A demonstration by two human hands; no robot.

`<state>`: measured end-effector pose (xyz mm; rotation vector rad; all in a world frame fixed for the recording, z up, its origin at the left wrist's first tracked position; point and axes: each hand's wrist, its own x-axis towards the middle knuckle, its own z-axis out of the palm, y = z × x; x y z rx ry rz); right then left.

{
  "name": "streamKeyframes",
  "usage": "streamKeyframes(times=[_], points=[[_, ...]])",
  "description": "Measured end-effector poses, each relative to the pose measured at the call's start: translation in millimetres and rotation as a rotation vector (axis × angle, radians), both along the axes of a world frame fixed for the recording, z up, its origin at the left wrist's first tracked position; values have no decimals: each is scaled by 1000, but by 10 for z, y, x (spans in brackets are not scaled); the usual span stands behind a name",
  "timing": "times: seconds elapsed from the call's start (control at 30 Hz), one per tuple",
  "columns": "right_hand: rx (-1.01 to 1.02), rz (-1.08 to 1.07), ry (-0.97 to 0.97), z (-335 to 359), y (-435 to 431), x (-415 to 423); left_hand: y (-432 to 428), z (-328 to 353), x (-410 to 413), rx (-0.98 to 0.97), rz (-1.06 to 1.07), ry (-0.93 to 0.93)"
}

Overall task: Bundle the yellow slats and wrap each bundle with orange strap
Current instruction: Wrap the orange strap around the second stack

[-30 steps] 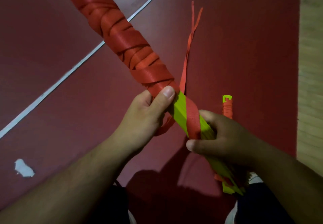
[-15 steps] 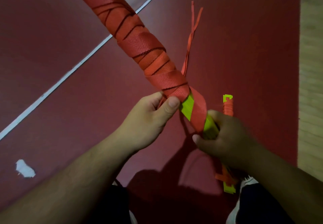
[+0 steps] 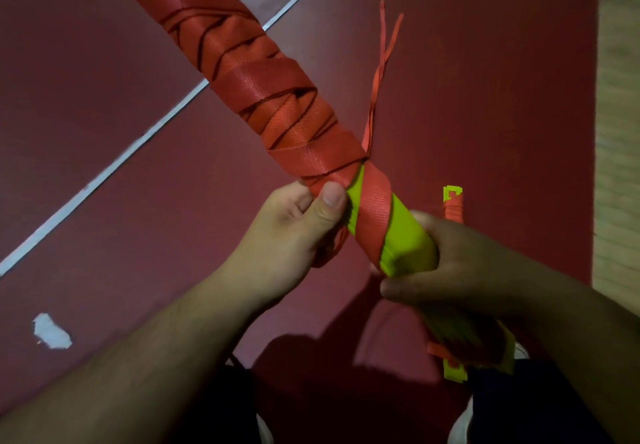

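Most of the yellow slat bundle, held slanting above the red floor, is already wound in orange strap, leaving a short bare stretch where the right hand grips the slats and the left hand pinches the latest turn.

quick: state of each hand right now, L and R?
Left hand: closed, gripping the orange strap where the wrapping ends, thumb on top.
Right hand: closed around the bare yellow slats.

My left grip pinches the orange strap against the yellow slats; my right grip holds them
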<state>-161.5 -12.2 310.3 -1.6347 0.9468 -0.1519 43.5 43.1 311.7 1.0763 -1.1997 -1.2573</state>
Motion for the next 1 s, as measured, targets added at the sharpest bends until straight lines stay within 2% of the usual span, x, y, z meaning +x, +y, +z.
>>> streamKeyframes(times=[0.03,0.1,0.27,0.43,0.63,0.77,0.87,1.0], points=[[84,46,-18,4,17,8,4,-1,0,-10,-17,-8],[89,45,-54,-33,72,30,-5,-1,5,-15,-24,-39],[-179,-130,-13,-102,126,77,-83,-64,43,20,70,-192],[-458,-295,204,-219,135,48,-97,-96,51,118,31,-370],[-559,-356,229,-255,148,47,-97,-74,141,95,-49,-553],[-541,-343,197,-242,160,56,-95,18,199,156,-84,-517],[-537,-345,205,-238,168,69,-96,43,187,143,5,-546],[-550,-377,239,-215,178,105,-43,-2,52,164,31,-337]])
